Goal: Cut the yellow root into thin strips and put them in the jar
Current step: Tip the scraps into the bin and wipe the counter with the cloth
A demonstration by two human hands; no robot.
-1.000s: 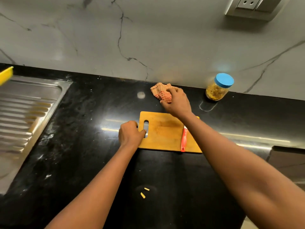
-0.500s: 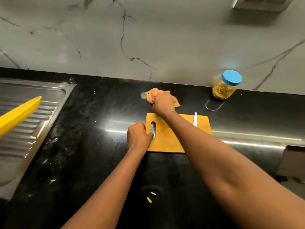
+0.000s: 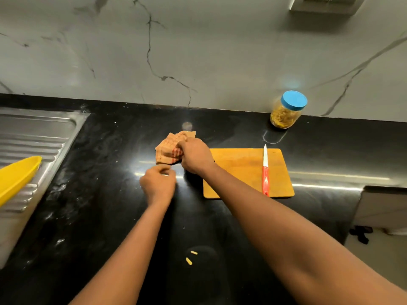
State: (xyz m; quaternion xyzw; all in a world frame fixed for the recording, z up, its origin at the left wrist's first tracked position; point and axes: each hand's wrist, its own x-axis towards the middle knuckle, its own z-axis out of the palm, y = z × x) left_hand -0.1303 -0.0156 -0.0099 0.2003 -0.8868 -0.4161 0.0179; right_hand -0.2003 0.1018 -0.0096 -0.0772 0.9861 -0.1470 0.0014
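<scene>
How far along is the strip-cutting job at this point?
Mostly done: the jar holds yellow strips with its blue lid on, and the cutting board carries only the knife. In hand: the right hand grips a cloth beside the board, apparently wiping up. The left hand hovers nearby, blurred. Left: two stray strips lie on the counter nearer the person.

Orange checked cloth (image 3: 168,148) in the right hand's fingers (image 3: 184,146); ribbed steel drainboard (image 3: 33,137), yellow plastic tray (image 3: 15,177) far left.

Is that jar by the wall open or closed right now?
Closed: the blue lid sits on top of the jar, which stands upright with yellow strips inside.
</scene>
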